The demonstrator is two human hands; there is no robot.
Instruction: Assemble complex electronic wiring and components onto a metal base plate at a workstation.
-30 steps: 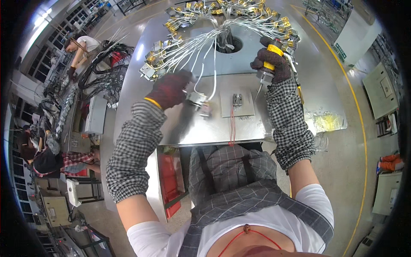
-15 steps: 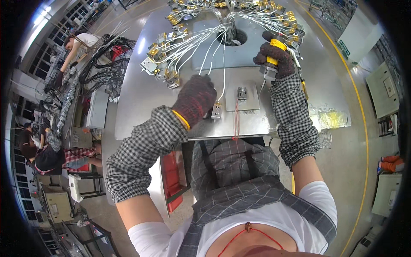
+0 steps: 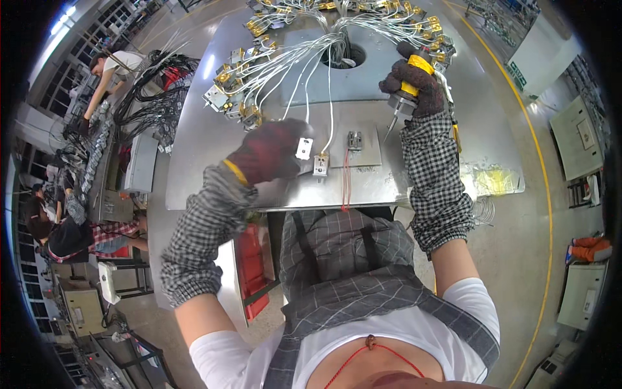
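Note:
My left hand (image 3: 271, 152), in a dark knitted glove and slightly blurred, is closed around a small white-faced metal socket box (image 3: 304, 148) at the end of a white cable. Just right of it, a second metal socket box (image 3: 321, 165) lies on the table with its own white cable running up. My right hand (image 3: 418, 87), gloved too, grips a yellow-and-black power screwdriver (image 3: 409, 89); its thin bit points down and left over the table. Between the hands a small metal fixture (image 3: 354, 141) sits on a square plate (image 3: 369, 154), thin red wires trailing over the table's near edge.
White cables (image 3: 295, 55) fan out from a round hole (image 3: 353, 57) in the metal table (image 3: 194, 149) to several boxes along its far side. Yellow tape (image 3: 499, 180) covers the near right corner. Two people work at the left among black cables (image 3: 155, 91).
My left hand has moved left and a little down, and the socket box's white face now shows at its fingers. The screwdriver stays in my right hand; the whole view has shifted slightly.

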